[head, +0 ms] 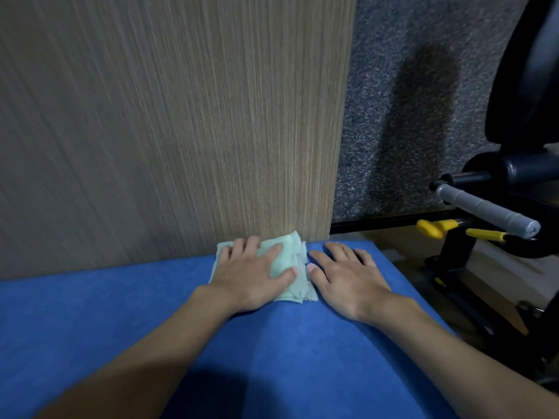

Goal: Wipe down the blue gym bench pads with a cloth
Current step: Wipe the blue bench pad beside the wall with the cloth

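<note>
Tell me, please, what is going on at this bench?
A person is wiping the blue bench pad. Their left hand presses flat on a folded pale green cloth at the pad's far edge, next to a wood-grain panel. Their right hand rests flat on the bare pad beside the cloth.

Head-worn wide-angle view, forward and down, close above blue bench pad [302,358], toward wood-grain panel [181,116].
</note>
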`<state>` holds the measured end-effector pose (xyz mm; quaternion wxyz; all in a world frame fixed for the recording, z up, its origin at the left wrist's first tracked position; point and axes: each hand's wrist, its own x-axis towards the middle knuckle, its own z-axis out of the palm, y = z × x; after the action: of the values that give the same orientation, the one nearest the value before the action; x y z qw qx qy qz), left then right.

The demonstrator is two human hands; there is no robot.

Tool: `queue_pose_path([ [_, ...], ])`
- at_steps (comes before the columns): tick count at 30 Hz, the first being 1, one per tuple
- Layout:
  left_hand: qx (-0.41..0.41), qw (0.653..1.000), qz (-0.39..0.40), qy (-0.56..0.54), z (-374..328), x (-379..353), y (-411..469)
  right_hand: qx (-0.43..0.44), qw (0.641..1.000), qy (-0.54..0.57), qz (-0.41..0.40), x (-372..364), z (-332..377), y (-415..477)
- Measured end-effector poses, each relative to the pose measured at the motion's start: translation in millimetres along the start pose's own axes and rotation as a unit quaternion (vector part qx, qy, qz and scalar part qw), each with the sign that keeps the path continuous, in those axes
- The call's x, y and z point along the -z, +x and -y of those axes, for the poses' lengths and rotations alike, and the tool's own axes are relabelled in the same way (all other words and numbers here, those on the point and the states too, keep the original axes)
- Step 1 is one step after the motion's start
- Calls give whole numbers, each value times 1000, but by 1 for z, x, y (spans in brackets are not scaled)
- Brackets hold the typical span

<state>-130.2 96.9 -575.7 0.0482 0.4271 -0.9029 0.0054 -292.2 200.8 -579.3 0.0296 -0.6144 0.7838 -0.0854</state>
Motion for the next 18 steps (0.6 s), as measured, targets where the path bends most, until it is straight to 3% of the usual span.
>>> queue_pose_path([
  [4,-8,1000,0,-11,-10,-2,4,0,1000,0,9,1,-2,-1],
  [11,13,999,-5,-36,31,4,-17,-4,1000,-16,20,2,-1,-2],
  [18,21,1000,14,3,-8,-2,-4,-4,999,-32,18,2,2,-2],
])
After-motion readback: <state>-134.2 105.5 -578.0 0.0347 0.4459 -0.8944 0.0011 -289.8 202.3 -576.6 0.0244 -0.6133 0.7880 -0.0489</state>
